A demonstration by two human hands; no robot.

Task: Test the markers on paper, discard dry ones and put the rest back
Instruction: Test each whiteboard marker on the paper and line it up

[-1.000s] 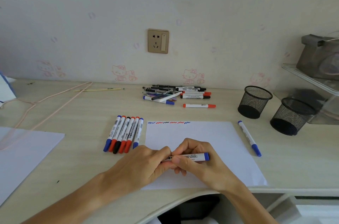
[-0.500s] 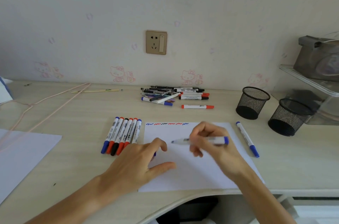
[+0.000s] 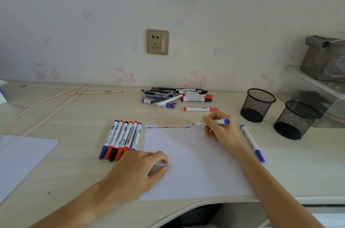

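My right hand (image 3: 218,128) grips an uncapped blue marker (image 3: 221,122), its tip at the top edge of the white paper (image 3: 196,162), just right of a row of blue, red and black squiggles (image 3: 169,127). My left hand (image 3: 138,170) rests on the paper's left edge, fingers curled around what seems to be a blue cap, mostly hidden. Several capped markers (image 3: 121,139) lie side by side left of the paper. One blue marker (image 3: 252,142) lies to the right of the sheet. A pile of markers (image 3: 175,96) sits near the wall.
Two empty black mesh cups (image 3: 257,105) (image 3: 295,120) stand at the right. A lone red marker (image 3: 200,109) lies behind the paper. Another white sheet (image 3: 22,156) lies at the left, with a pink cord (image 3: 46,104) behind it. A clear shelf (image 3: 317,82) is at far right.
The hands pulled the cap off the blue marker. My right hand carried the marker up to the paper's top edge; my left hand dropped onto the paper's left side.
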